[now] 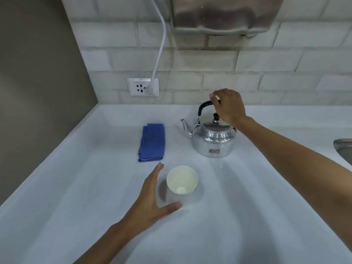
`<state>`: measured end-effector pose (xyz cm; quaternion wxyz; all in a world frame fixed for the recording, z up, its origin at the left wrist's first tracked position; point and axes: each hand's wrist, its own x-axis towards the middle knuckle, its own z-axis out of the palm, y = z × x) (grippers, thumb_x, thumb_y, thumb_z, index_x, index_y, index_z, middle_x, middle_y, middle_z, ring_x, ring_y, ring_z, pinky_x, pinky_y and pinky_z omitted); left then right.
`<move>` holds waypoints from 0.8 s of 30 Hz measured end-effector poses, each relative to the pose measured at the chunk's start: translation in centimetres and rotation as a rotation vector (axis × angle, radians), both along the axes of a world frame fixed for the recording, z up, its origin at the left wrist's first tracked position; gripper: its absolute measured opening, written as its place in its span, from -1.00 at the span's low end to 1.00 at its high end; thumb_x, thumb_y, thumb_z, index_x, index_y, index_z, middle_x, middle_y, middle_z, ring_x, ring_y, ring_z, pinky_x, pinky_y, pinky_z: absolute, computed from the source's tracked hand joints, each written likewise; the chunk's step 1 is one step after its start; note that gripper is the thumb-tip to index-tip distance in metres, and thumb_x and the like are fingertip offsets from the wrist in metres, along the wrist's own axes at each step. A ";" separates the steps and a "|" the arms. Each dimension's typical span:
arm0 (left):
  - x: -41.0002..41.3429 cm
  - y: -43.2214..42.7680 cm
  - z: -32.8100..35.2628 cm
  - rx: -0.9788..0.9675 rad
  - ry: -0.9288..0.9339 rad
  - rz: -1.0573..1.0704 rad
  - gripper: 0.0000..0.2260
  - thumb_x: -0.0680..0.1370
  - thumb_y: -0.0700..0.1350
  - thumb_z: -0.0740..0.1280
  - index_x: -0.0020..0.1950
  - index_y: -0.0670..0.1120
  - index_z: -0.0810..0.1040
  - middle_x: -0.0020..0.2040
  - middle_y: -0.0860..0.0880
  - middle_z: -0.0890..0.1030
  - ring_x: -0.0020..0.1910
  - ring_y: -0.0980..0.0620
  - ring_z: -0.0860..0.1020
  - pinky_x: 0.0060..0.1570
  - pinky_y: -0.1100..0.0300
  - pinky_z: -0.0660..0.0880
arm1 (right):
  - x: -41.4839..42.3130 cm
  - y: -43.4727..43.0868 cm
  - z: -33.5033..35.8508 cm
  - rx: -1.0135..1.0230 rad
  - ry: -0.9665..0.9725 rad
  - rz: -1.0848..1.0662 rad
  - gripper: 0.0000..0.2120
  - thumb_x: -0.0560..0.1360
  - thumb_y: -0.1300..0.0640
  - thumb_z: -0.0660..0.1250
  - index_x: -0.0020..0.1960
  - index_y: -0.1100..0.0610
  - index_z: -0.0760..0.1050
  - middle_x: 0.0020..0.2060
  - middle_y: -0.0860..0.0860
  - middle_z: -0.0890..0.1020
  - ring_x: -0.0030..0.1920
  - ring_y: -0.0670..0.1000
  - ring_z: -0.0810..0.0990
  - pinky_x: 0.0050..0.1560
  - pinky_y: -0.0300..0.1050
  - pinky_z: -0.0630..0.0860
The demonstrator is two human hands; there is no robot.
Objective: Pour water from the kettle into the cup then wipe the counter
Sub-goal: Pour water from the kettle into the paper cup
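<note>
A shiny metal kettle (212, 139) with a black handle stands on the white counter (247, 216), its spout pointing left. My right hand (228, 106) is closed around the top of that handle. A white cup (182, 179) stands upright in front of the kettle and looks empty. My left hand (152, 199) is just left of the cup, fingers spread, thumb below it, not touching it as far as I can tell. A folded blue cloth (152, 142) lies left of the kettle.
A wall socket (142, 87) with a white cable plugged in sits on the tiled back wall. A metal appliance (222, 14) hangs above the kettle. A sink edge (343, 147) shows at the far right. A dark wall (38, 92) bounds the counter's left side.
</note>
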<state>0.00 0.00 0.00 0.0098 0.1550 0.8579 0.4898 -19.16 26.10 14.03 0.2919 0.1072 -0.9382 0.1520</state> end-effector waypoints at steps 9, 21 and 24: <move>-1.7 3.2 0.3 0.121 -0.118 -0.021 -0.18 0.17 0.22 0.54 0.28 0.41 0.12 0.30 0.34 0.33 0.28 0.34 0.31 0.19 0.49 0.30 | -2.2 -0.2 0.5 -0.098 -0.249 -0.159 -0.32 0.55 -0.21 -0.03 -0.28 0.31 0.56 -0.26 0.22 0.62 -0.17 0.22 0.56 -0.10 0.01 0.45; -3.1 4.0 -0.5 0.201 -0.077 0.146 -0.35 0.25 0.00 0.56 0.14 0.29 0.22 0.14 0.25 0.41 0.12 0.22 0.42 -0.06 0.63 0.34 | -0.5 -0.3 0.7 -0.173 -0.201 -0.146 -0.47 0.45 -0.05 0.20 -0.60 0.10 0.11 -0.66 -0.02 0.21 -0.60 0.00 0.19 -0.48 -0.19 0.15; -3.2 3.9 -0.7 0.202 -0.081 0.141 -0.35 0.25 0.02 0.56 0.16 0.26 0.23 0.14 0.24 0.42 0.12 0.21 0.43 -0.05 0.62 0.35 | 0.7 -0.2 0.8 -0.193 -0.147 -0.118 -0.49 0.42 -0.01 0.21 -0.61 0.09 0.10 -0.68 -0.03 0.17 -0.60 -0.01 0.14 -0.48 -0.18 0.12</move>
